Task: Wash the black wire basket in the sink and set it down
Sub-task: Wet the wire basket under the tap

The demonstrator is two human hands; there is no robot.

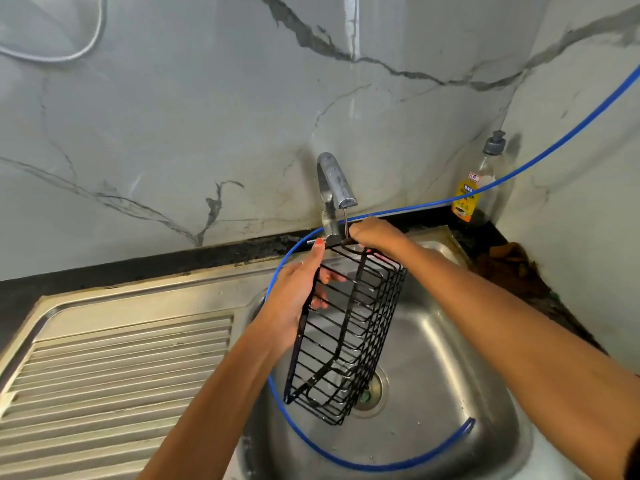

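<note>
Basket (349, 327) is held on end over the sink (450, 358), both hands' fingers (320, 252) clamped on it, so the tap (336, 183) trickle wets its top.

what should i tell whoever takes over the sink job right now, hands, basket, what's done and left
Left hand: grips the long side of the black wire basket.
Right hand: holds its top end under the tap.
Basket: held on end, tilted, over the steel sink, with a thin stream hitting the top. A blue hose loops in the basin.
Done: rinsing under way.
Left: finish washing, then set the basket down, perhaps on the drainboard.
</note>
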